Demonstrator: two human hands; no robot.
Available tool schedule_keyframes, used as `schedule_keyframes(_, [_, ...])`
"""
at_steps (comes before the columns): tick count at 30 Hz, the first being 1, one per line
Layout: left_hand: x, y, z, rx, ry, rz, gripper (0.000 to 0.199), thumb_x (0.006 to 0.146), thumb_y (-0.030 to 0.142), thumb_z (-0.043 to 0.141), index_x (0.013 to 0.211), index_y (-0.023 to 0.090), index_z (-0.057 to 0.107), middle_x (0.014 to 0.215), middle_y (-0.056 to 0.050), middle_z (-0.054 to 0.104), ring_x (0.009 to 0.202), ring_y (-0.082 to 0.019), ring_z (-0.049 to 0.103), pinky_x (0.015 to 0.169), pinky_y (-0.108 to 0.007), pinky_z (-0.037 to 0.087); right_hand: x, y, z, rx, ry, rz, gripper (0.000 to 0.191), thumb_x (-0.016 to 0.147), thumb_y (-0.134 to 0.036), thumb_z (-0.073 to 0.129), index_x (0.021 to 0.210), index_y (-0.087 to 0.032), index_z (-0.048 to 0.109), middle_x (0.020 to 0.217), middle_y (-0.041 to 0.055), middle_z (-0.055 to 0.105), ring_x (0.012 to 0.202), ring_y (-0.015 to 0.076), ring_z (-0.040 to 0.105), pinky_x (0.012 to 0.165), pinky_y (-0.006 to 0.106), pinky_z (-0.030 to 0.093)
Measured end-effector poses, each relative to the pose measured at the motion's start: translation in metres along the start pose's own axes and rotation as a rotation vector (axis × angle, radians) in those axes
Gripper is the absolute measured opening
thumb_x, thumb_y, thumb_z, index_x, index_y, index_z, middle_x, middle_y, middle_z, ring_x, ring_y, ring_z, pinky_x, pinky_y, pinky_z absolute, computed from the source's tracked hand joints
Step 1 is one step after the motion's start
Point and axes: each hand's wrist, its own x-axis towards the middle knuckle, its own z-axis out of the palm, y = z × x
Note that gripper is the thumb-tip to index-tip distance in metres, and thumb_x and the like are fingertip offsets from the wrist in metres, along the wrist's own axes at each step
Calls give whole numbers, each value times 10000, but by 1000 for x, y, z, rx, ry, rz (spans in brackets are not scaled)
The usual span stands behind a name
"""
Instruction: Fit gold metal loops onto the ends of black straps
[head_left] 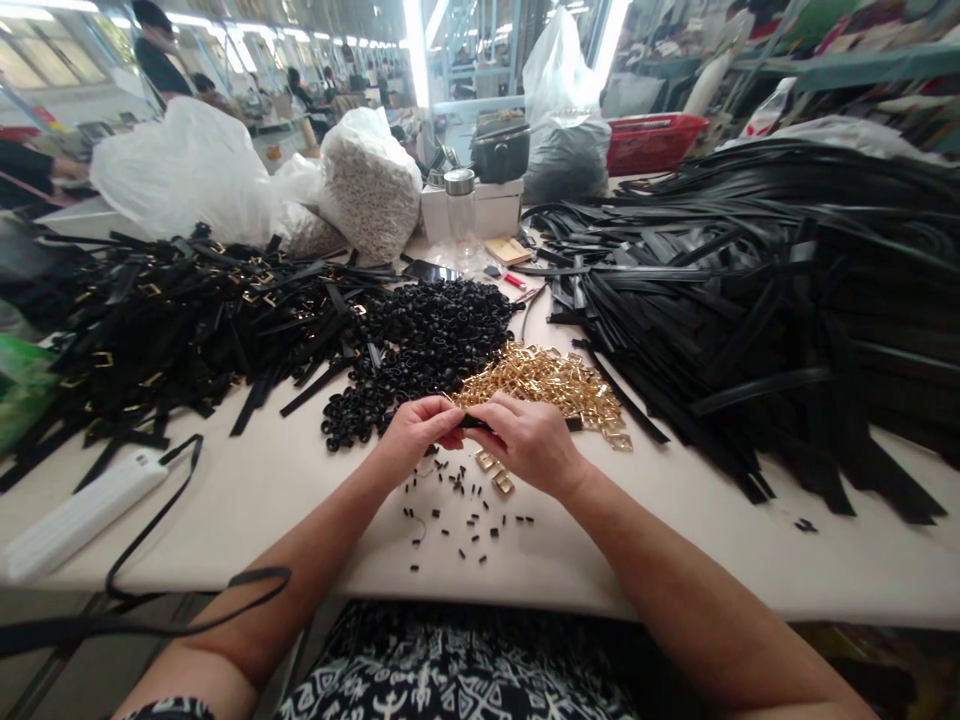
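Above the front of the table, my left hand (421, 428) and my right hand (531, 436) meet with pinched fingers on one black strap (574, 424). Its short end sticks out to the right of my right hand; the rest is mostly hidden by my fingers. A thin gold edge shows at my left fingertips, but I cannot make out what it belongs to. Right behind my hands lie a heap of gold buckles (551, 385) and a heap of black loops (420, 340). Several gold buckles (501, 482) and small black pieces (472, 522) are scattered below my hands.
Black straps with gold buckles (172, 330) are piled at left, plain black straps (720, 290) at right. A white power strip (86, 510) lies at the left edge, its cord near my forearm. Behind stand filled plastic bags (371, 185), a glass jar (460, 205) and a red basket (649, 145).
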Motion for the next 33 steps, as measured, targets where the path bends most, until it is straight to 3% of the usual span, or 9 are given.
schedule_keyframes(7, [2,1,-1,29,-65,-52,355,736,496,688,696,153,605,627,-2,627,554,-102,571,581,-228,472,0,1,2,-119,-71,-52,390,1002,-396,397,824,-152,644,695,20,601,545,104,476,517,265,244])
schedule_keyframes(14, [-10,26,-44,775,-160,-44,281,775,431,640,679,167,640,589,22,597,550,-104,509,544,-222,374,0,10,4,-116,-139,3,372,991,-351,395,754,-153,603,683,15,594,544,103,451,518,262,229])
schedule_keyframes(17, [-13,28,-56,922,-142,-60,234,754,406,645,694,182,669,614,24,623,573,-115,520,545,-223,353,1,14,4,-97,-124,35,374,988,-352,388,757,-154,604,683,17,597,550,104,457,529,261,244])
schedule_keyframes(26, [-8,5,-43,953,-127,153,24,641,242,702,659,251,714,568,26,629,523,-135,482,510,-244,264,1,14,4,-48,-121,54,336,980,-343,409,761,-164,591,690,16,588,594,117,495,540,265,268])
schedule_keyframes(30, [-8,3,-36,975,-84,169,57,628,227,717,618,227,661,577,30,607,534,-133,462,517,-248,250,0,12,4,-51,-119,48,329,977,-338,420,765,-162,601,694,19,597,582,114,490,534,266,263])
schedule_keyframes(33, [-5,2,-29,884,13,138,189,645,280,736,572,196,584,556,35,563,533,-123,447,521,-243,271,0,10,4,-48,-102,45,321,973,-330,432,766,-159,608,692,16,604,566,108,484,530,261,259])
